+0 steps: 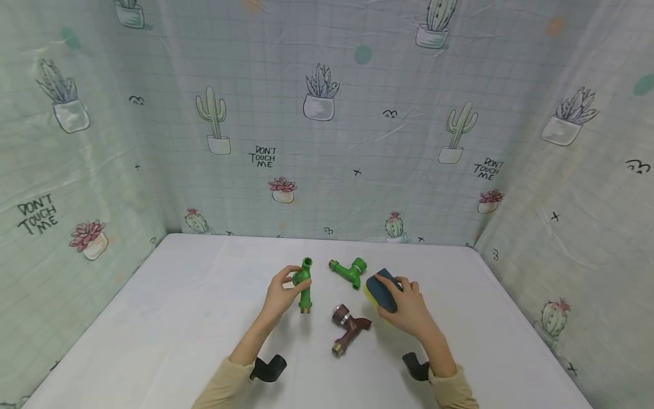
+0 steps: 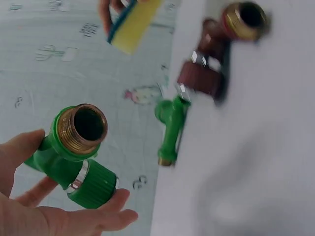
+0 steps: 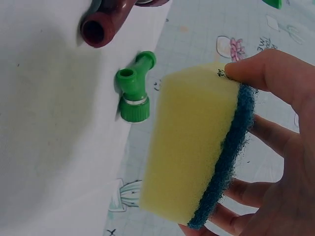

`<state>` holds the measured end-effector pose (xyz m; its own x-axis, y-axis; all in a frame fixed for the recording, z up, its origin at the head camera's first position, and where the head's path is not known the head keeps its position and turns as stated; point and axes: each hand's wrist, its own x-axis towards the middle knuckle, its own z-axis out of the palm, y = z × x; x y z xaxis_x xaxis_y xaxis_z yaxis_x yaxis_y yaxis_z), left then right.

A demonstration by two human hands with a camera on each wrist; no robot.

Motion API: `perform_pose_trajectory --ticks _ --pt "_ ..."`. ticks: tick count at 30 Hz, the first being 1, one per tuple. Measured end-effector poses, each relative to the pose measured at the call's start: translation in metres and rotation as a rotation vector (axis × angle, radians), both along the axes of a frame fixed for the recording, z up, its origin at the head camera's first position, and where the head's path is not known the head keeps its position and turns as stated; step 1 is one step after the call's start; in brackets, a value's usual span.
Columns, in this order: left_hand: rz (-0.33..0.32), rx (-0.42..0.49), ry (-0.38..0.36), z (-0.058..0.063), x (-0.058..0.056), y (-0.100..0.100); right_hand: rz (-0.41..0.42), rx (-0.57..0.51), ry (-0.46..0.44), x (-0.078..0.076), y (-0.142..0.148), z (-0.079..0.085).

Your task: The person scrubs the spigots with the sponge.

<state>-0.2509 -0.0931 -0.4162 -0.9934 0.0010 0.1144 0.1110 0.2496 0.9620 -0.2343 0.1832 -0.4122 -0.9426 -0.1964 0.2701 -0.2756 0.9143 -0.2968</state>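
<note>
While left grip (image 1: 280, 297) pinches tap (image 1: 305, 296) aloft, right grip (image 1: 410, 310) clasps sponge (image 3: 189, 145)

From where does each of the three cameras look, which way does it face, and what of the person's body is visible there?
Head: worn on the head, facing forward and down at the white table; left hand, right hand and forearms show.
Left wrist: faces the left hand holding a green tap; part of the right hand shows above.
Right wrist: faces the right hand gripping the sponge.
Shared by both wrist views: the sponge and the brown tap.
</note>
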Motion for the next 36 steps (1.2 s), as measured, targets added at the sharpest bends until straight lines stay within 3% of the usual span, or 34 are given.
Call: perform_pose_trajectory --ticks 7,12,16,22,30,36 --pt "-0.06 0.451 -0.193 0.009 0.006 0.013 0.017 -0.042 0.033 0.001 -0.009 0.003" --pt "-0.106 0.76 -0.321 0.006 0.005 0.017 0.029 -0.071 0.039 0.001 -0.018 0.005" --pt "-0.145 0.859 -0.39 0.003 0.003 0.022 0.019 -0.108 0.051 -0.001 -0.024 0.007" --pt "-0.154 0.928 -0.423 -0.003 0.001 0.025 0.025 -0.181 0.078 -0.005 -0.034 0.011" --pt "-0.271 0.787 -0.449 -0.012 0.003 0.028 0.124 -0.304 0.054 -0.006 -0.04 0.011" --pt "-0.357 0.742 -0.452 -0.012 0.004 0.03 0.197 -0.366 0.056 -0.004 -0.046 0.01"
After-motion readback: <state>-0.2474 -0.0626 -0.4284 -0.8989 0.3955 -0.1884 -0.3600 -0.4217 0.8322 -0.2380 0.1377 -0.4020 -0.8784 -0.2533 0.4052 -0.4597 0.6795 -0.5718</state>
